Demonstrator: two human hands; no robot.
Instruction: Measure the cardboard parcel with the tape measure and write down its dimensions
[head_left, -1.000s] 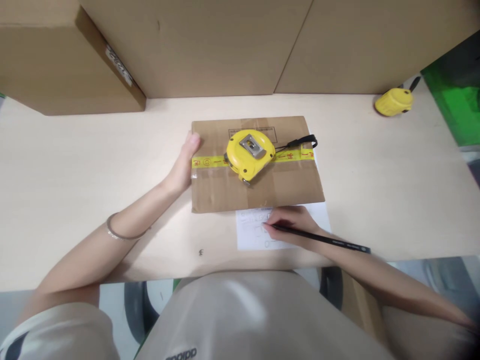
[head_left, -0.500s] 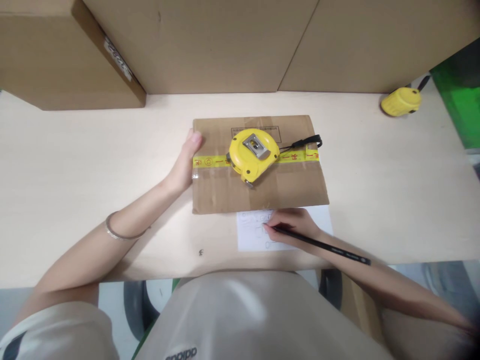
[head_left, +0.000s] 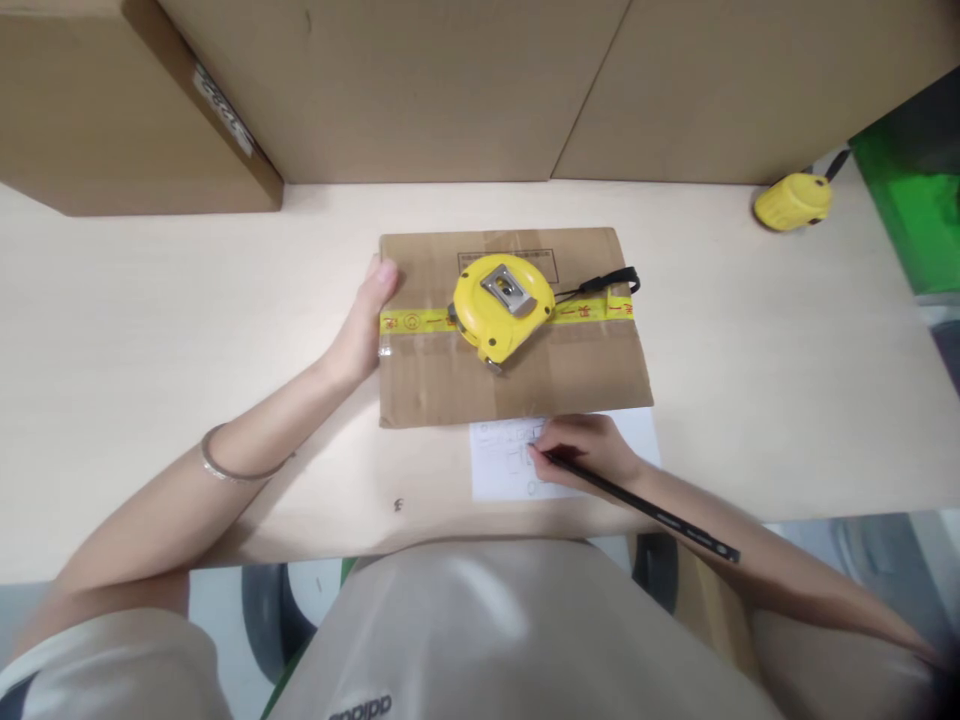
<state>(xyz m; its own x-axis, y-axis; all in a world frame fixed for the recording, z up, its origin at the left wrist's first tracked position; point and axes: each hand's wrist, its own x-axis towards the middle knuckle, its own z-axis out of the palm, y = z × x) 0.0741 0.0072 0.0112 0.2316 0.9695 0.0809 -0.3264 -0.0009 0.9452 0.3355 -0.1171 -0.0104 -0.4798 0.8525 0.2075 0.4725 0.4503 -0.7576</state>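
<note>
My left hand (head_left: 365, 318) holds the left edge of a small cardboard box (head_left: 427, 385), its thumb on the top face and its other fingers mostly hidden. On the box lies a yellow tape measure (head_left: 517, 325) with a metal clip and a black wrist strap. In front of the box my right hand (head_left: 589, 448) grips a black pencil (head_left: 652, 510). Its tip rests at a white sheet of paper (head_left: 491, 478) bearing small drawn shapes. The sheet's far edge is hidden by the box.
Large cardboard boxes (head_left: 435, 95) line the back of the pale table (head_left: 750, 400). Another cardboard box (head_left: 120, 120) with a white label stands at the back left. A second yellow object with a black strap (head_left: 793, 203) lies at the back right.
The pencil's rear end has swung lower, toward my body, while its tip stays at the paper. The whole view has shifted slightly. My left hand and the box keep their positions.
</note>
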